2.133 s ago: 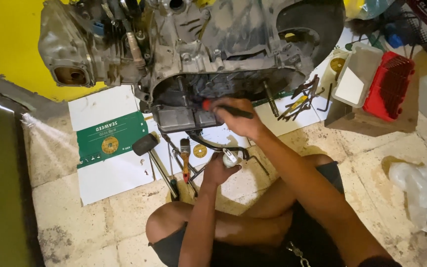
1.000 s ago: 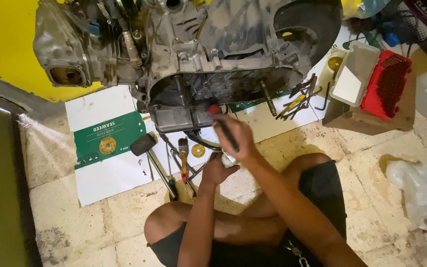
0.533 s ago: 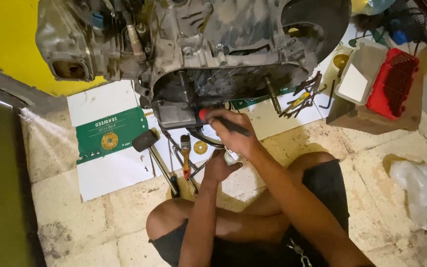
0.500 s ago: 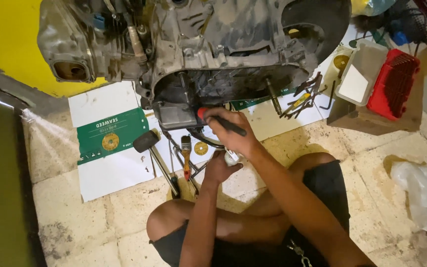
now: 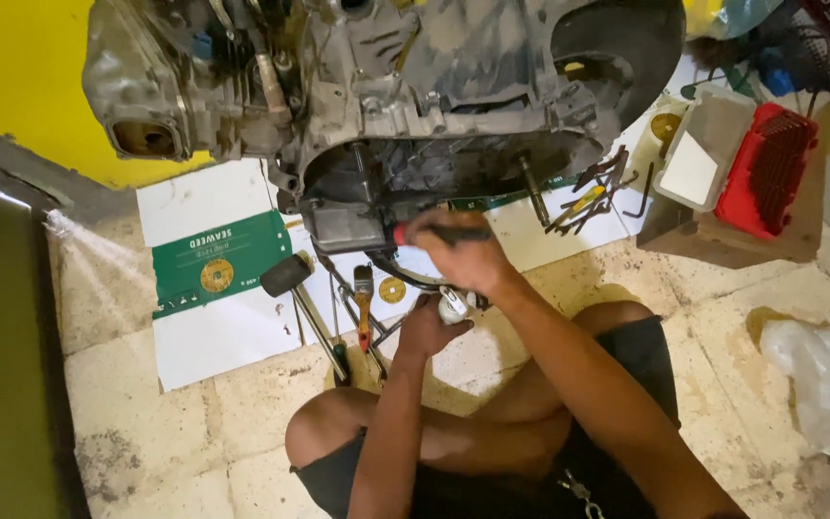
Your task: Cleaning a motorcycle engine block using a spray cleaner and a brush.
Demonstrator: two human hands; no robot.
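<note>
Right hand [image 5: 468,261]: wrapped tight around a screwdriver [image 5: 439,234] with a red and black handle, held sideways just under the big grey engine [image 5: 386,91].
Left hand [image 5: 429,325]: closed on a small white part [image 5: 453,306], low by the knees.
Floor: a hammer [image 5: 295,288] and a small brush [image 5: 364,303] lie on white paper [image 5: 208,332] beside the hands.
Far right: a red box [image 5: 766,173].

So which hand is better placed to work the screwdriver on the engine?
Right hand: it already grips the screwdriver, whose red end sits at the engine. The left hand is lower, holding a small white part.
</note>
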